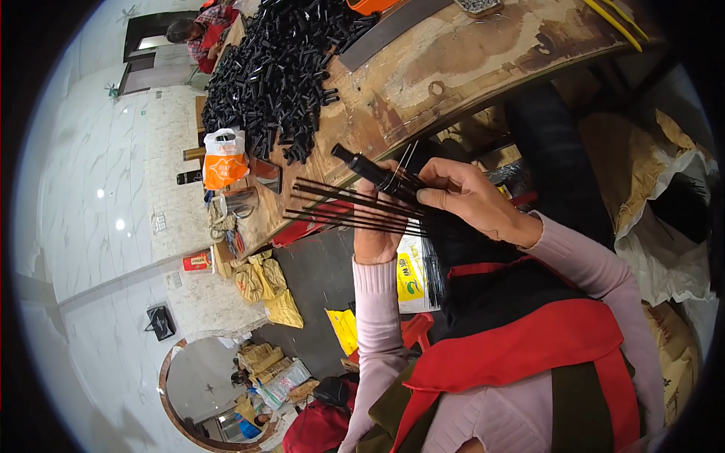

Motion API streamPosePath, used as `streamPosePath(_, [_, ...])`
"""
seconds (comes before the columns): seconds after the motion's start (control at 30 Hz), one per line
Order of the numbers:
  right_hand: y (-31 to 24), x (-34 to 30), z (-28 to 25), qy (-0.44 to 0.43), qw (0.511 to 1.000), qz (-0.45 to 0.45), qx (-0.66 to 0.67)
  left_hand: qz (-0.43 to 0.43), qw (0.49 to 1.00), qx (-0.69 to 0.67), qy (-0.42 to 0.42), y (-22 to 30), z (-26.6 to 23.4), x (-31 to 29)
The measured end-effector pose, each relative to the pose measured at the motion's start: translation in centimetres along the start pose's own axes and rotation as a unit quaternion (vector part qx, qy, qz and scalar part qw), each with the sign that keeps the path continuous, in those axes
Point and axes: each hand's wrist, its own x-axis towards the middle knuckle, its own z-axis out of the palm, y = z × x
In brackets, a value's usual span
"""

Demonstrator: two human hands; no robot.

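Observation:
Above my lap, my left hand is wrapped around a bundle of thin black rods, whose free ends fan out to the left. A black plastic tube, stepped in width, slants across the top of the same hand, its narrow end toward the table. My right hand is closed, thumb and fingers pinching at the tube's lower end where the rods gather. Two thin pale wires stick up between the hands. Exactly what the right fingertips grip is partly hidden.
A large heap of black plastic tubes covers the far left of the wooden table. A flat metal strip and yellow-handled tool lie there. An open white sack stands right. A co-worker sits far left.

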Motion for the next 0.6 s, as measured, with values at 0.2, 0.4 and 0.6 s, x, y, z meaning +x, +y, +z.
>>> streamPosePath(0.2, [0.4, -0.2, -0.7, -0.019, 1.0, 0.006, 0.023, -0.025, 0.994, -0.038, -0.101, -0.4, -0.6, 0.6])
streamPosePath(0.4, [0.0, -0.3, -0.3, 0.003, 1.0, 0.024, 0.008, -0.015, 0.998, -0.016, -0.059, -0.5, -0.4, 0.2])
streamPosePath(0.6, [0.0, -0.6, 0.5, 0.07, 0.997, 0.006, -0.036, -0.001, 0.999, 0.006, -0.047, -0.8, -0.2, 0.2])
